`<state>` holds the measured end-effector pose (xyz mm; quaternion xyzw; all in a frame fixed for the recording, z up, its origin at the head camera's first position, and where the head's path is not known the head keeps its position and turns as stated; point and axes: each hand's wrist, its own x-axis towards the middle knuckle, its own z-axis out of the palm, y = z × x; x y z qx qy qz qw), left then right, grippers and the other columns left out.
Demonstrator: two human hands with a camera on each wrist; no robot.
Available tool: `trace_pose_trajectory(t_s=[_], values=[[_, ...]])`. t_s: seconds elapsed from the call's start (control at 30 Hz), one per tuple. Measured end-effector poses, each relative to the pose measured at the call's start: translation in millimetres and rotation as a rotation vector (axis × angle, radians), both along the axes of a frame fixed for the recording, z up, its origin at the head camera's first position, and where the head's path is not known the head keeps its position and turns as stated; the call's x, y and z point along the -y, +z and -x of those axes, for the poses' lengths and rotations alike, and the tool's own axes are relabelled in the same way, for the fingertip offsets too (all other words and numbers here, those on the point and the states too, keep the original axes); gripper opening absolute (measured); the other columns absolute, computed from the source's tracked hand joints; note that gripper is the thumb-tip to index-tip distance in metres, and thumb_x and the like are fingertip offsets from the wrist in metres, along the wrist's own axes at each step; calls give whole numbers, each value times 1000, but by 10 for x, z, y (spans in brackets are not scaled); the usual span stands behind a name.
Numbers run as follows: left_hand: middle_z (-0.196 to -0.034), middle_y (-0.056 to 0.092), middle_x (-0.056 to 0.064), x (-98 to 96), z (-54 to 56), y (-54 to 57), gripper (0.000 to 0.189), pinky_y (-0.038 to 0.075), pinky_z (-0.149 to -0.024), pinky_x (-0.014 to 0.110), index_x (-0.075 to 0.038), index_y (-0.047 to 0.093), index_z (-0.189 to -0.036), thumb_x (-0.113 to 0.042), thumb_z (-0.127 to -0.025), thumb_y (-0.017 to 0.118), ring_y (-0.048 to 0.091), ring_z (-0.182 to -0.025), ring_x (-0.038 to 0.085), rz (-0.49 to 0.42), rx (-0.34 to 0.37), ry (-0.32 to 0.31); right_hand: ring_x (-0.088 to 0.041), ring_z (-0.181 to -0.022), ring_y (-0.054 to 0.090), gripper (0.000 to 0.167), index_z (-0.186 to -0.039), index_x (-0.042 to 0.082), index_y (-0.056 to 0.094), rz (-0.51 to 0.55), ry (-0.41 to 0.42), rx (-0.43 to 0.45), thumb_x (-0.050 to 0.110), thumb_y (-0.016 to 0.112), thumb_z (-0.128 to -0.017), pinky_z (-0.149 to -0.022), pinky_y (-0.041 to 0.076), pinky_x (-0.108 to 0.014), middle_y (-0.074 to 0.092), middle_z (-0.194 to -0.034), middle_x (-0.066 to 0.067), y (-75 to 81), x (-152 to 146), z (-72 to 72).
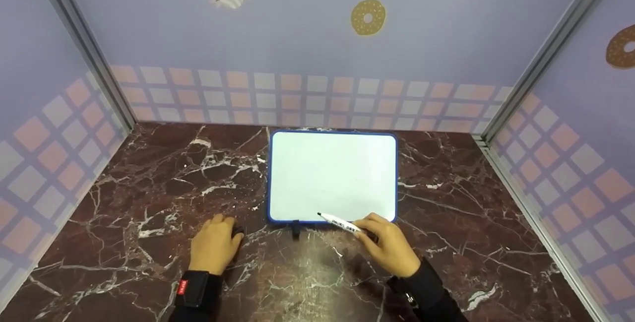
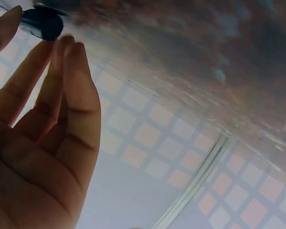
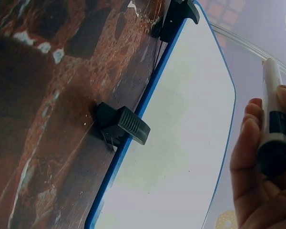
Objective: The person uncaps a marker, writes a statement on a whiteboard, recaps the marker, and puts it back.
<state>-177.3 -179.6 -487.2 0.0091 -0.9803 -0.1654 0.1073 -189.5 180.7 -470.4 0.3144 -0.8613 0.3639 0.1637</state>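
A white marker (image 1: 340, 222) with black lettering slants up and left from my right hand (image 1: 389, 245). My thumb and fingers pinch it near its rear, and its dark tip overlaps the lower edge of the whiteboard (image 1: 333, 175). The black rear end (image 3: 275, 155) of the marker faces the right wrist camera. Low over the table, left of the board, my left hand (image 1: 213, 245) pinches a small black marker cap (image 2: 43, 24) between thumb and fingertips. From the head, the back of this hand hides most of the cap.
The blue-framed whiteboard stands on the dark marbled table (image 1: 163, 203), held along its lower edge by black clips (image 3: 126, 125). A patterned back wall (image 1: 297, 39) and side walls with metal corner posts (image 1: 540, 64) enclose the table.
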Motion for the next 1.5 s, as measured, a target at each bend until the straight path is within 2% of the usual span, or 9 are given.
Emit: trace_pose_trajectory(t_s=[0.07, 0.13, 0.27, 0.37, 0.5, 0.63, 0.77, 1.03, 1.5], values=[[-112, 65, 19, -49, -6, 42, 36, 55, -83, 55, -1, 68, -113, -20, -84, 75, 61, -102, 40, 0, -60, -24, 1, -66, 46, 14, -102, 7, 73, 4, 0, 1, 6, 70, -88, -55, 42, -15, 61, -84, 7, 0, -2, -2], [-112, 64, 17, -119, -18, 90, 37, 56, -81, 50, -1, 68, -114, -19, -83, 76, 61, -100, 36, 5, -156, -71, 0, -66, 46, 14, -101, 6, 73, 10, 0, -2, 6, 70, -88, -56, 42, -15, 61, -84, 6, 3, -4, -1], [-114, 65, 15, -306, -44, 195, 41, 58, -84, 44, -3, 68, -114, -17, -77, 81, 64, -102, 32, 39, -394, -214, -1, -66, 47, 13, -100, 6, 73, 15, 1, -11, 5, 70, -87, -56, 42, -15, 60, -83, 6, 14, -2, -2], [-118, 66, 15, -479, -73, 274, 45, 56, -91, 41, -5, 67, -115, -18, -75, 82, 64, -107, 31, 84, -533, -321, 0, -66, 45, 13, -100, 8, 73, 12, -4, -4, 5, 71, -87, -56, 41, -15, 59, -82, 7, 24, 3, -5], [-121, 67, 11, -714, -118, 345, 48, 55, -95, 37, -8, 67, -117, -21, -72, 82, 64, -110, 28, 135, -652, -428, 1, -66, 44, 13, -100, 10, 73, 9, -4, 17, 6, 71, -88, -55, 41, -15, 57, -81, 9, 43, 18, -18], [-122, 68, 7, -906, -135, 352, 48, 56, -93, 38, -11, 68, -117, -22, -73, 81, 63, -112, 28, 162, -732, -483, 1, -65, 44, 13, -100, 12, 73, 7, 6, 34, 8, 71, -88, -54, 41, -15, 56, -81, 10, 65, 42, -32], [-123, 68, 5, -1052, -106, 334, 46, 55, -93, 39, -12, 68, -118, -22, -75, 80, 62, -113, 28, 172, -766, -499, 1, -66, 45, 12, -100, 13, 73, 0, 10, 46, 9, 71, -89, -54, 42, -16, 56, -82, 10, 75, 66, -45], [-118, 71, 1, -1235, -26, 296, 40, 55, -93, 36, -15, 70, -115, -14, -76, 77, 64, -112, 26, 198, -767, -523, 0, -68, 47, 13, -101, 12, 73, -1, 32, 49, 10, 71, -88, -57, 45, -16, 57, -83, 9, 52, 107, -73], [-98, 72, -2, -1263, 23, 221, 27, 53, -94, 38, -17, 72, -102, -14, -76, 75, 65, -108, 25, 218, -707, -540, 0, -69, 46, 18, -105, 12, 73, -14, 56, 24, 9, 71, -88, -58, 44, -16, 59, -86, 8, 49, 133, -87]])
